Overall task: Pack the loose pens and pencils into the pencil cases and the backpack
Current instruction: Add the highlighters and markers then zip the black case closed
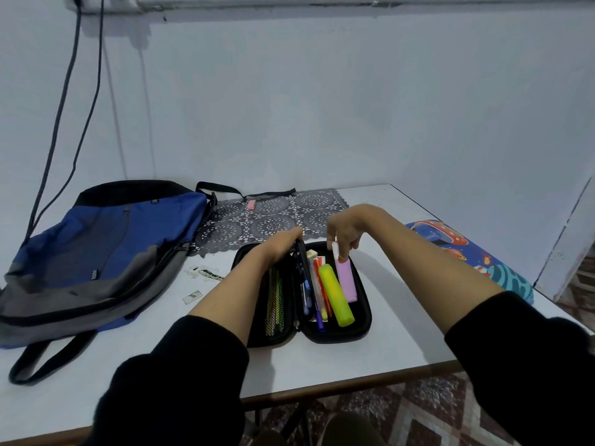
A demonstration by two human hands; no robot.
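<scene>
A black pencil case (362, 304) lies open on the white table in front of me. Its right half holds a yellow highlighter (335, 294), a pink highlighter (347, 278) and several pens (314, 294). Pencils (274, 300) sit behind mesh in the left half. My left hand (283, 244) grips the case's black middle divider at its far end. My right hand (344, 233) pinches a small white pen-like item (335, 251) upright over the far end of the pink highlighter. A blue and grey backpack (106, 252) lies flat at the left.
A colourful space-print pencil case (467, 252) lies at the table's right edge. A grey lace mat (273, 217) with a small pink eraser (251, 205) lies behind the open case. Paper scraps (206, 275) lie near the backpack. Cables hang down the wall at the left.
</scene>
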